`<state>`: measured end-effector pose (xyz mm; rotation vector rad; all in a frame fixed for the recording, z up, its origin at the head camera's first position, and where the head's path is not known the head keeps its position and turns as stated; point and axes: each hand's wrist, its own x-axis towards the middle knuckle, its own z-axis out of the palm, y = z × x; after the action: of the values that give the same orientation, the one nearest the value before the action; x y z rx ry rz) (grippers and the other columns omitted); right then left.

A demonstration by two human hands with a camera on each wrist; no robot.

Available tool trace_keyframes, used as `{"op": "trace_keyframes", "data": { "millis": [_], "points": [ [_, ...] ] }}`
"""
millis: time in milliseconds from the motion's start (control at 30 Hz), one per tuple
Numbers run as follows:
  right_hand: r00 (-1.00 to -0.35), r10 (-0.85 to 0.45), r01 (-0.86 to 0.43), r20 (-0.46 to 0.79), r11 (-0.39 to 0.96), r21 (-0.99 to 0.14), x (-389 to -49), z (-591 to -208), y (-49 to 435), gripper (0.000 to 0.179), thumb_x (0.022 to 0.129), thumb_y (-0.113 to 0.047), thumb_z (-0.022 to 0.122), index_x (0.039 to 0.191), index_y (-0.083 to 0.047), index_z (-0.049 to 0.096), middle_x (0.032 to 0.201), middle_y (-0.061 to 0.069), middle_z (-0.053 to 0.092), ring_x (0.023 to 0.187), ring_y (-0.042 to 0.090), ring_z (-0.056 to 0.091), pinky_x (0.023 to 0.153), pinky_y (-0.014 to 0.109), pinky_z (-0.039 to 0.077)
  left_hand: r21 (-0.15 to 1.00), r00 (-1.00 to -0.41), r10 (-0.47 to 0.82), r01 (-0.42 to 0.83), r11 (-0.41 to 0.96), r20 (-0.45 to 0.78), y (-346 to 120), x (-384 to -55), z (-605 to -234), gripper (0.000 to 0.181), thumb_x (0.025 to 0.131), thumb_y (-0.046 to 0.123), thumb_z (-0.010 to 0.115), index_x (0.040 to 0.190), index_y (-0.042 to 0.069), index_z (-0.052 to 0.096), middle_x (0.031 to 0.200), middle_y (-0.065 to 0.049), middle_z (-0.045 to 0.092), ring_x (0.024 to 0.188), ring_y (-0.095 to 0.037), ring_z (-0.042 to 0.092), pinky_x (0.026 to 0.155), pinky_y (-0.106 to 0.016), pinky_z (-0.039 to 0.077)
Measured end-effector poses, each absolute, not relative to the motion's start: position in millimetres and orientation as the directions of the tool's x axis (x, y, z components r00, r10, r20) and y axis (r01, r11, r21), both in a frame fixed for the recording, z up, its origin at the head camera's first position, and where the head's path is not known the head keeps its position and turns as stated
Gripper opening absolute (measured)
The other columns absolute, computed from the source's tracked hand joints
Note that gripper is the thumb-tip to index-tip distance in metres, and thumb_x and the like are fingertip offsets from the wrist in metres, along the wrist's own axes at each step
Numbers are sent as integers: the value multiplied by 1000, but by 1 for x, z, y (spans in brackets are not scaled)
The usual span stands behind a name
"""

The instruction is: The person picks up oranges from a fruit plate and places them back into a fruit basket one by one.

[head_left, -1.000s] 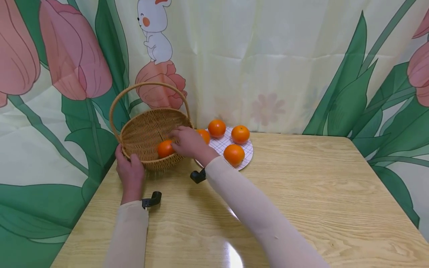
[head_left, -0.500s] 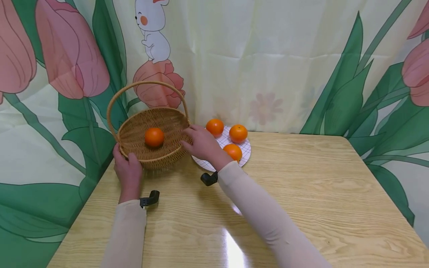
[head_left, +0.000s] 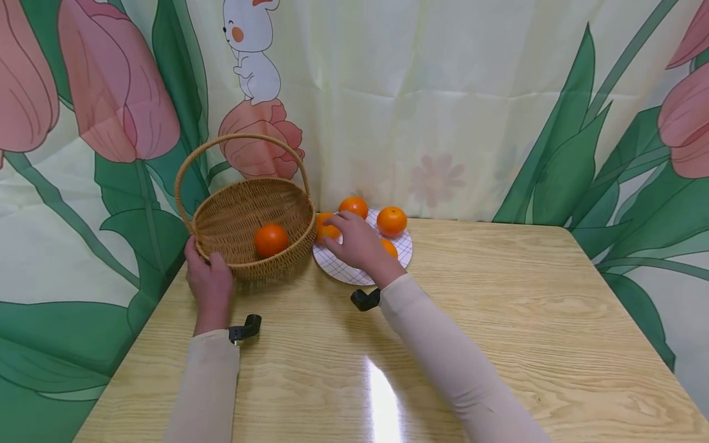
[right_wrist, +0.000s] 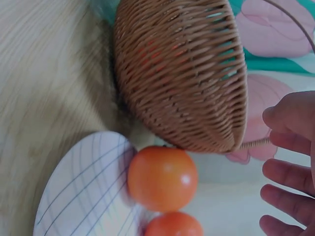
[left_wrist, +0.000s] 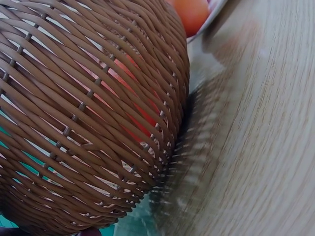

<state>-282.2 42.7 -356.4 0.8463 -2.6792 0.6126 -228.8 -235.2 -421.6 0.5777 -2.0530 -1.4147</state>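
My left hand grips the lower left side of a wicker basket, thumb in front and fingers behind. The basket leans back, its opening towards me. One orange lies inside near the front rim; in the left wrist view it glows through the weave. My right hand hovers over the checked plate, fingers spread and holding nothing. Closest to its fingertips is the plate's left orange, beside the basket. In the right wrist view, the same orange sits below the basket wall.
More oranges stand on the plate: one at the back, one at the right, and one partly covered by my right hand. A printed curtain hangs behind the wooden table. The tall basket handle arches upward.
My right hand has let go of the orange in the basket and moved right, out over the plate. That orange rolled back, then forward to the front rim. The left hand keeps its hold.
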Motion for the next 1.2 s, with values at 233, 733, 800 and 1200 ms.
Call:
{"op": "trace_keyframes", "data": {
  "millis": [233,733,800,1200],
  "points": [
    [-816,-459,-566,352,759,-322,-282,-367,60,36,84,-32,58,116,-17,59,118,2,56,108,20,50,95,36,42,936,-747,-633,-43,349,202,-235,-228,-420,53,88,25,30,140,35,24,141,-6,40,124,-23,44,102,-41,36],
    [-892,-367,-446,263,808,-386,-283,-387,88,37,83,-33,59,117,-19,58,120,2,54,103,19,51,91,34,44,941,-755,-629,-48,334,185,-236,-228,-420,53,88,26,29,140,36,22,143,-5,38,124,-22,43,101,-41,37],
    [-901,-354,-428,250,816,-388,-284,-390,91,38,82,-33,60,117,-19,58,120,3,54,102,19,51,91,35,44,941,-754,-629,-46,335,187,-236,-228,-419,53,89,26,30,140,35,22,143,-5,38,125,-22,43,102,-41,36],
    [-926,-326,-377,191,828,-415,-284,-404,107,42,80,-32,61,118,-17,57,130,7,45,116,25,44,99,41,39,931,-745,-633,-46,362,209,-236,-227,-419,52,89,25,31,140,34,25,138,-7,44,121,-23,46,99,-41,36]
  ]
}}
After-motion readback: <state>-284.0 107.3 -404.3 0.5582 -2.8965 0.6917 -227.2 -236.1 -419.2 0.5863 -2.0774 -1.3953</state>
